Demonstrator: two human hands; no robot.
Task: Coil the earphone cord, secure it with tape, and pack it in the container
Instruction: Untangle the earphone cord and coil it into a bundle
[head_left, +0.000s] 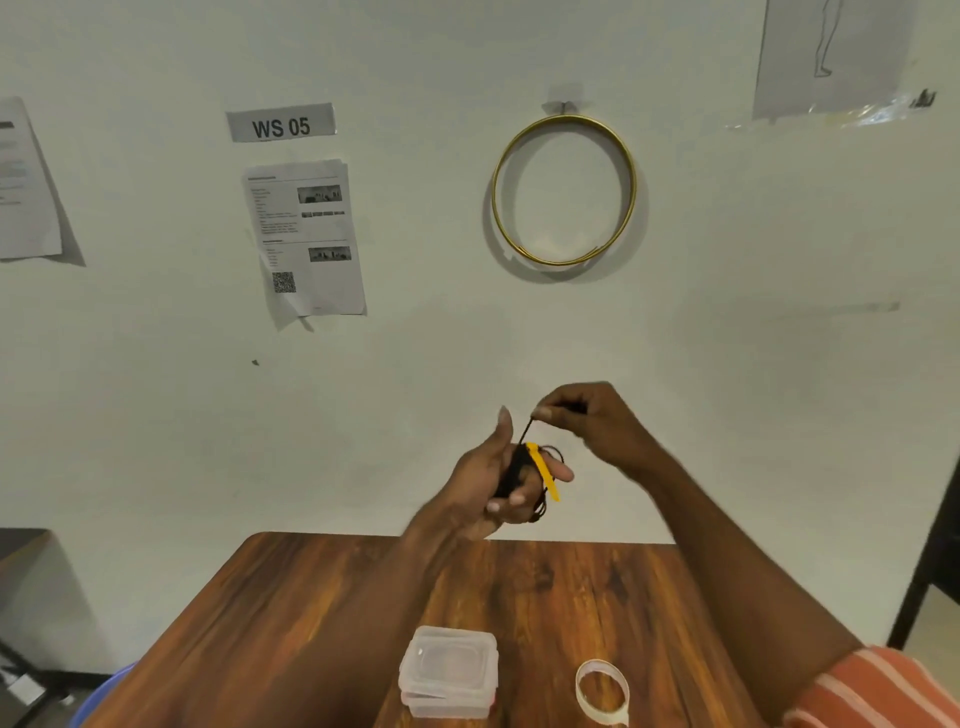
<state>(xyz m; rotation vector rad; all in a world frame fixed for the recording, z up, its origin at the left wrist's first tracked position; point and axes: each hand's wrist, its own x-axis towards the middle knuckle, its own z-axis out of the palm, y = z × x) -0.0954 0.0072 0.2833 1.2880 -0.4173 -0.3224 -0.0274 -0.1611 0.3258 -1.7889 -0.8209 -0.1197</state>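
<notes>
One view, the head camera, covers everything we report. Both hands are raised above the far edge of the wooden table (311, 623). The left hand (483, 483) is closed around a bundle of black earphone cord (511, 470), its thumb pointing up; a yellow strip (543, 470), whose nature we cannot determine, crosses the bundle and hangs below it. The right hand (592, 421) pinches a short taut run of the same cord between thumb and forefinger, just above the bundle. We judge that winding is in progress and taping has not begun.

The cord appears thin, light and limp, so loops will likely spring loose unless we grip the whole bundle across its middle and guide the free end close to the coil. On the table's near part lie the clear plastic container (449, 670), lid on, and beside it the tape roll (602, 691), neither touched.
</notes>
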